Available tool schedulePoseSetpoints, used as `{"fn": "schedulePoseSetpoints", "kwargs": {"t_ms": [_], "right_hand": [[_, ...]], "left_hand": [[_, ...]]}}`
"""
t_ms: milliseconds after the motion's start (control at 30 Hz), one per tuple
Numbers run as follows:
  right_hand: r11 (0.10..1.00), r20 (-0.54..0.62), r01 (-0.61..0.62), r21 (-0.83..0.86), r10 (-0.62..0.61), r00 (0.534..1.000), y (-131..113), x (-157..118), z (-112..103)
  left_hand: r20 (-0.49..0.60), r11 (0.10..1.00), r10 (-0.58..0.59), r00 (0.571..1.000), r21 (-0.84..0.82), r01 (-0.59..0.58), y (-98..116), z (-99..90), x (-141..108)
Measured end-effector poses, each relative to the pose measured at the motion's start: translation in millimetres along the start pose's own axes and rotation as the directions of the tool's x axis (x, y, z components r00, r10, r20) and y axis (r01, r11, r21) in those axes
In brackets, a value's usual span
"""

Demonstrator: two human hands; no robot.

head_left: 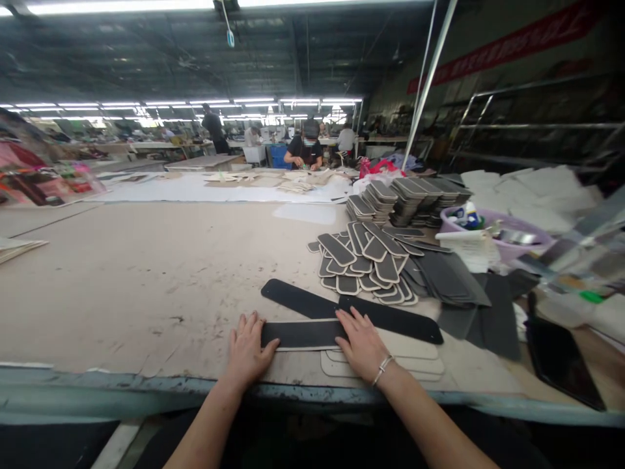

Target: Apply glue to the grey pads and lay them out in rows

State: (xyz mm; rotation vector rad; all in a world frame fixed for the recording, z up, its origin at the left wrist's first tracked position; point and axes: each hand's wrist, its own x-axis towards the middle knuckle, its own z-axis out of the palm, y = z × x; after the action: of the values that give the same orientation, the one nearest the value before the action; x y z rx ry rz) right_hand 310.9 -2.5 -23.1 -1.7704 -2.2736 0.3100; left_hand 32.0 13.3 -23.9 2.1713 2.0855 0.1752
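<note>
A dark strip with a pale border [305, 334] lies flat near the table's front edge. My left hand [248, 348] rests on its left end, thumb and fingers apart. On its right end lies my right hand [362, 345], fingers spread, with a bracelet at the wrist. Just behind the strip are two black rounded strips, one angled to the left [297, 299] and one to the right [395, 319]. Pale rounded pieces [410, 368] are stacked partly under and beside my right hand.
Behind on the right sit a loose pile of grey pale-edged pieces [364, 260], taller stacks [415, 195], grey sheets [446, 277] and a purple basket [532, 251]. A black phone-like object [564, 358] lies far right. A person [305, 150] works across the table.
</note>
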Motion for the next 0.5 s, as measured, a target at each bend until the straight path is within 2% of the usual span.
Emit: {"fn": "schedulePoseSetpoints", "kwargs": {"t_ms": [133,300,500], "right_hand": [[0.998,0.025,0.050,0.031,-0.051,0.998,-8.4,3.2,-1.8],[0.996,0.042,0.041,0.075,-0.044,0.998,-13.2,4.1,-8.2],[0.994,0.073,-0.038,0.104,0.031,0.997,-15.0,4.2,-6.8]], "left_hand": [[0.045,0.999,-0.038,0.998,-0.028,0.039,1.5,-4.4,1.8],[0.116,0.995,-0.065,0.991,-0.063,0.073,4.9,-8.0,2.3],[0.066,0.989,-0.052,0.996,-0.132,0.061,8.7,-1.1,2.4]]}}
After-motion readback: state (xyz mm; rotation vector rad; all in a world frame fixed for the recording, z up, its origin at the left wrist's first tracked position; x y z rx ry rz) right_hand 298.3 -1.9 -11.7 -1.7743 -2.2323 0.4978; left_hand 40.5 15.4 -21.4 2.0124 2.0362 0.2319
